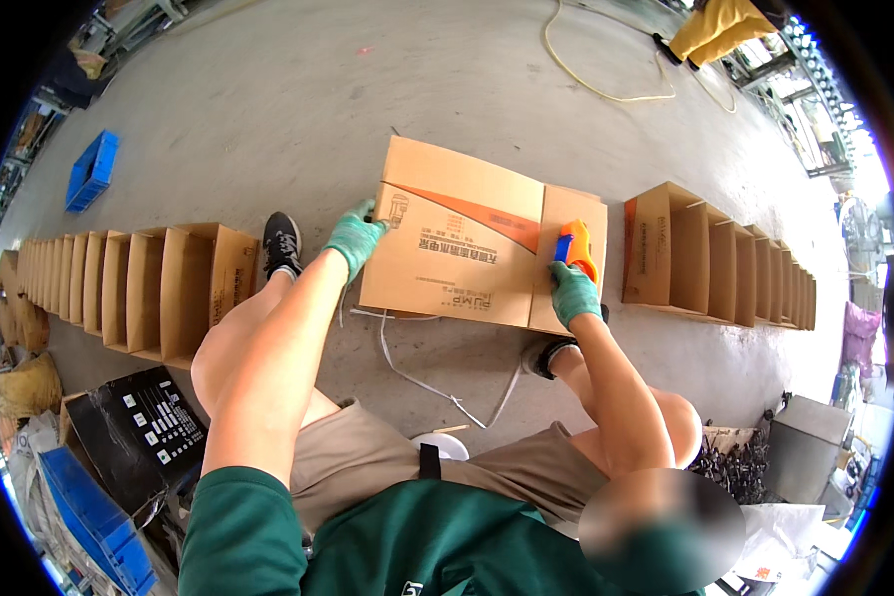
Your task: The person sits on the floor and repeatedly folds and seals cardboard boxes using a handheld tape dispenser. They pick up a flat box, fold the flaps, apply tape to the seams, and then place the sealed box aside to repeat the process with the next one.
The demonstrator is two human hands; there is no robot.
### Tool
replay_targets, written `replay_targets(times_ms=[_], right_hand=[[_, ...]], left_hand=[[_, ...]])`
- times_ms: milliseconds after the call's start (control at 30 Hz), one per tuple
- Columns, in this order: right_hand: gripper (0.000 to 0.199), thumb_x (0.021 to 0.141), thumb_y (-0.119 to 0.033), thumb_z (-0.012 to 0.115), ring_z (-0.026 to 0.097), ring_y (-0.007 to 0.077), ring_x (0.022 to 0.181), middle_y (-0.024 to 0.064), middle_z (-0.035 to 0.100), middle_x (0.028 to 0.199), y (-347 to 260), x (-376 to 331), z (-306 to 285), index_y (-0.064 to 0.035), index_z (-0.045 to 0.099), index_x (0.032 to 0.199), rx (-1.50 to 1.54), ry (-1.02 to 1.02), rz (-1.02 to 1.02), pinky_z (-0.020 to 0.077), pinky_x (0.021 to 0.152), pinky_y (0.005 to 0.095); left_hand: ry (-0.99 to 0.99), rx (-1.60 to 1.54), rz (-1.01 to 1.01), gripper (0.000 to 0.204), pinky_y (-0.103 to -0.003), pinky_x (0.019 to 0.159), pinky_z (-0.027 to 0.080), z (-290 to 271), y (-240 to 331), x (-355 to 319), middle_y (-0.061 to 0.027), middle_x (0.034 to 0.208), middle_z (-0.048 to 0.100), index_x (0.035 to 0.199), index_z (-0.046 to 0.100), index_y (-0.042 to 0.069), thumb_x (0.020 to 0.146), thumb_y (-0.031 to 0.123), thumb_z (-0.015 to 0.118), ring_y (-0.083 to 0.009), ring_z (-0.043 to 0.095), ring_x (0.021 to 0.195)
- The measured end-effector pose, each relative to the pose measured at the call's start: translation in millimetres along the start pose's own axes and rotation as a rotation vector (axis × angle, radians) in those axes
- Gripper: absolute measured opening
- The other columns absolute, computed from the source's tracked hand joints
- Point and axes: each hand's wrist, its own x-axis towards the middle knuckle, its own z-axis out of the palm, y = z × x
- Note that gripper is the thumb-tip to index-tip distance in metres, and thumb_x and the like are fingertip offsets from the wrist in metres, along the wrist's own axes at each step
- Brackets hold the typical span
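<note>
A brown cardboard box [457,243] with an orange stripe and printing lies between my feet, its printed side up. My left hand [356,238], in a green glove, holds the box's left edge, with the thumb side on the cardboard. My right hand [573,295], gloved the same, is closed around an orange-and-blue hand tool [578,248] at the right part of the box. The tool's exact kind does not show clearly. A loose white cord [422,382] runs along the floor below the box.
Rows of open cardboard boxes stand at left [184,288] and right [705,253]. A blue crate [92,171] sits at far left. A black printed carton [134,432] is beside my left leg, a metal container [808,437] at right. A pale hose [606,91] and another person's yellow-clad legs [715,32] are at the back.
</note>
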Motion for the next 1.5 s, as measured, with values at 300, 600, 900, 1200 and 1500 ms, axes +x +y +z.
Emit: replay_targets(times_ms=[300,600,900,1200,1500], right_hand=[[0.032,0.087,-0.025,0.065,0.068,0.0388,0.09,0.0208,0.071,0.096,-20,4,-38,-0.0094,0.069,0.115,0.126,0.062,0.207,0.055,0.081,0.0436],[0.053,0.087,-0.023,0.068,0.06,0.0398,0.114,0.0206,0.063,0.122,-105,4,-148,-0.0172,0.054,0.138,-0.06,0.034,0.012,0.0498,0.095,0.0474],[0.077,0.087,-0.012,0.067,0.024,0.0526,0.143,0.0155,0.029,0.159,-124,10,-192,-0.014,0.03,0.153,-0.025,0.224,-0.199,0.0329,0.115,0.0558],[0.031,0.074,0.014,0.053,0.041,0.0485,0.135,0.0243,0.04,0.15,-130,-3,-190,-0.0012,0.057,0.101,0.43,0.47,-0.538,0.0378,0.111,0.0462],[0.049,0.084,-0.005,0.06,0.041,0.0365,0.139,0.0085,0.045,0.149,-119,26,-132,-0.0158,0.058,0.132,0.069,0.233,-0.344,0.0357,0.114,0.0496]], left_hand=[[0.55,-0.034,0.232,0.033,-0.037,0.078,0.054,-124,20,-1,-0.0142,0.101,0.068,0.119,0.058,0.001,0.086,0.004,0.057,-0.0246,0.066,0.086],[0.651,-0.052,0.155,0.038,-0.032,0.076,0.053,-143,44,-44,-0.0109,0.1,0.07,0.121,0.06,0.001,0.083,-0.003,0.057,-0.0181,0.066,0.083],[0.561,-0.138,0.245,0.044,-0.032,0.082,0.052,-144,49,-49,-0.0083,0.107,0.068,0.127,0.058,0.002,0.083,-0.006,0.056,-0.0185,0.065,0.091],[0.431,-0.068,0.293,0.057,-0.032,0.084,0.052,-136,35,-46,-0.0083,0.112,0.066,0.135,0.051,0.008,0.081,-0.005,0.06,-0.0183,0.064,0.09],[0.033,-0.054,0.372,0.084,-0.035,0.101,0.046,-94,61,-80,-0.0109,0.139,0.048,0.155,0.02,0.014,0.087,0.004,0.069,-0.0217,0.054,0.121]])
